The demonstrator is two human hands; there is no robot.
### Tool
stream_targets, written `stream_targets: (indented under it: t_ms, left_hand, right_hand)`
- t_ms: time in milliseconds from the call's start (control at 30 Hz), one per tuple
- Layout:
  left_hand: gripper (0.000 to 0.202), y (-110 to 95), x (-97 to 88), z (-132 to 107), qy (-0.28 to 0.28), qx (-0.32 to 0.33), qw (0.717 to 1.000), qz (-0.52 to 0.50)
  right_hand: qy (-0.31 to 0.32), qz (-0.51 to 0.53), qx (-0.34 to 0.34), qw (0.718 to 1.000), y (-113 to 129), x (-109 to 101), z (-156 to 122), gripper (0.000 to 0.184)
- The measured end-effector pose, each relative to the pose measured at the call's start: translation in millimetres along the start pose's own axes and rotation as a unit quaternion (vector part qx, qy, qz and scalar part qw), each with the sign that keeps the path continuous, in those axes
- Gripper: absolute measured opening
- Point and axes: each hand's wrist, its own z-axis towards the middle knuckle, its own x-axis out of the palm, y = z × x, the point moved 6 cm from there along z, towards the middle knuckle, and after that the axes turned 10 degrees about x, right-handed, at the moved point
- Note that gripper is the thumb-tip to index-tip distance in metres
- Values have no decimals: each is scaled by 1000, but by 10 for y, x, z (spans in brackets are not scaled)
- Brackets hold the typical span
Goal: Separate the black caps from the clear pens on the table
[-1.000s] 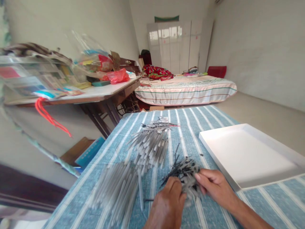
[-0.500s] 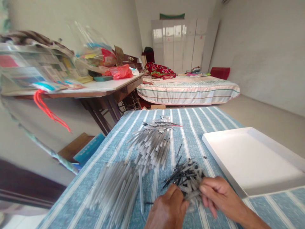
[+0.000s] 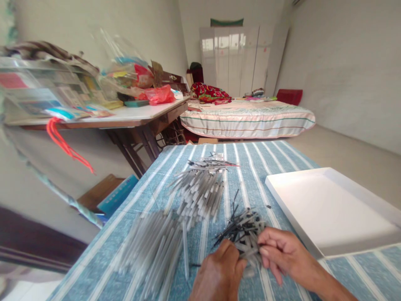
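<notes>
Both hands are at a pile of short black and translucent grey pieces (image 3: 239, 228) near the table's front edge. My left hand (image 3: 219, 269) is closed at the pile's near left side, its fingertips mostly hidden. On the right side, my right hand (image 3: 283, 253) pinches thumb to fingers; what it grips is too small to make out. A translucent grey strip (image 3: 250, 253) lies between the two hands. Left of them are long, slim grey translucent tubes (image 3: 156, 251) in a loose bundle, with a second bundle of tubes (image 3: 200, 192) beyond it.
A shallow white box (image 3: 332, 213) stands on the right of the striped cloth-covered table (image 3: 253, 161). Thin dark and grey bits (image 3: 213, 163) lie at the far end. A cluttered desk (image 3: 125, 117) is at left, a bed (image 3: 247, 121) behind.
My right hand has shifted slightly left, closer to my left hand, and its fingers have tightened. My left hand has barely moved. The tube bundles stay put.
</notes>
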Motion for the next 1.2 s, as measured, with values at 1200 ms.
stream_targets:
  t_ms: [1200]
  left_hand:
    - [29,17,-32,57,131,-185,958,-176]
  right_hand:
    - [-12,40,-11,999,39,-98,15,25]
